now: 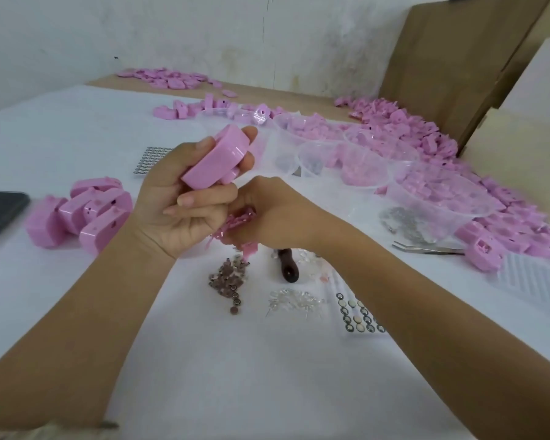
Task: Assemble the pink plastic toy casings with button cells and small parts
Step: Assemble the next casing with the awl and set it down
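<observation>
My left hand (185, 204) grips a pink plastic casing (215, 160), held tilted above the white table. My right hand (270, 214) is just below it, its fingers curled down into a small heap of pink small parts (245, 239); what they pinch is hidden. Button cells in a tray strip (358, 314) lie under my right forearm. A pile of small dark round parts (227, 277) and a pile of clear small parts (294, 300) lie nearer to me. Several assembled pink casings (86, 214) lie at the left.
Clear plastic tubs (438, 192) with pink parts stand beyond my hands. A big heap of pink casings (426, 144) runs along the right. Tweezers (426, 249), a dark-handled tool (288, 265), another cell sheet (150, 160), a dark phone (0, 211) and cardboard boxes (458, 74) are around.
</observation>
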{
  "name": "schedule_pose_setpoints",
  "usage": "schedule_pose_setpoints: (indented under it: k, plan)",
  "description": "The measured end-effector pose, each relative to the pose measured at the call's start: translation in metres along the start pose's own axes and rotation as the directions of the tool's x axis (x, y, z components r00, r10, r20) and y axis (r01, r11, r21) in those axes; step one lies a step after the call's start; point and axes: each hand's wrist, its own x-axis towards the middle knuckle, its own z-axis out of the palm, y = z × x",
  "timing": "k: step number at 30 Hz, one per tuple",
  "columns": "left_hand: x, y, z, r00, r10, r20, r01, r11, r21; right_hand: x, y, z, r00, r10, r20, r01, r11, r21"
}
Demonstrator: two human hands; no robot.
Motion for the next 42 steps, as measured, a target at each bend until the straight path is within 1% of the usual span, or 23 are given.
schedule_pose_setpoints:
  k: [4,8,14,19,23,27,31,34,36,37,38,39,41,42]
  plan:
    - [0.000,0.001,0.000,1.000,0.010,-0.008,-0.010,1.000,-0.001,0.005,0.005,0.007,1.000,0.010,0.002,-0.009,0.998,-0.059]
    - [0.000,0.002,0.001,1.000,0.020,-0.001,-0.020,1.000,-0.012,0.005,0.012,0.004,0.997,0.074,-0.002,-0.074,0.995,0.061]
    - [0.001,0.002,-0.001,1.000,0.022,-0.013,-0.022,1.000,-0.002,0.005,0.019,-0.001,0.993,0.117,-0.016,-0.112,0.978,0.177]
    - [0.001,0.001,-0.003,1.000,0.025,-0.019,-0.025,1.000,0.000,0.007,0.025,-0.007,0.991,0.136,0.000,-0.134,0.974,0.181]
    - [0.002,0.000,-0.004,0.999,0.027,-0.032,-0.026,1.000,0.017,0.006,0.028,-0.009,0.989,0.150,-0.013,-0.145,0.970,0.194]
    - [0.003,-0.003,-0.005,0.999,0.020,-0.047,-0.018,0.999,0.030,-0.001,0.030,-0.008,0.986,0.163,-0.047,-0.153,0.974,0.169]
    - [0.004,-0.006,-0.006,0.999,0.013,-0.052,-0.011,0.999,0.053,-0.005,0.033,-0.008,0.983,0.169,-0.071,-0.149,0.962,0.230]
    - [0.005,-0.008,-0.006,0.998,0.010,-0.056,-0.005,0.996,0.085,-0.009,0.034,-0.007,0.988,0.134,-0.078,-0.110,0.960,0.257]
    - [0.005,-0.009,-0.008,0.999,-0.008,-0.042,0.012,0.996,0.089,-0.013,0.034,-0.007,0.988,0.107,-0.109,-0.075,0.962,0.263]
    - [0.006,-0.009,-0.008,0.999,-0.014,-0.040,0.018,0.995,0.102,-0.015,0.035,-0.007,0.986,0.098,-0.138,-0.059,0.962,0.266]
    - [0.006,-0.010,-0.009,0.999,-0.008,-0.049,0.015,0.988,0.152,-0.018,0.035,-0.008,0.981,0.090,-0.173,-0.040,0.962,0.270]
    - [0.007,-0.011,-0.009,0.997,0.019,-0.073,-0.001,0.968,0.250,-0.020,0.036,-0.009,0.974,0.085,-0.210,-0.024,0.960,0.278]
    - [0.008,-0.015,-0.010,0.989,0.081,-0.124,-0.015,0.885,0.465,-0.026,0.038,-0.014,0.958,0.092,-0.273,-0.003,0.950,0.311]
    - [0.010,-0.017,-0.009,0.979,0.122,-0.162,-0.016,0.843,0.538,-0.028,0.040,-0.018,0.949,0.095,-0.300,0.007,0.947,0.322]
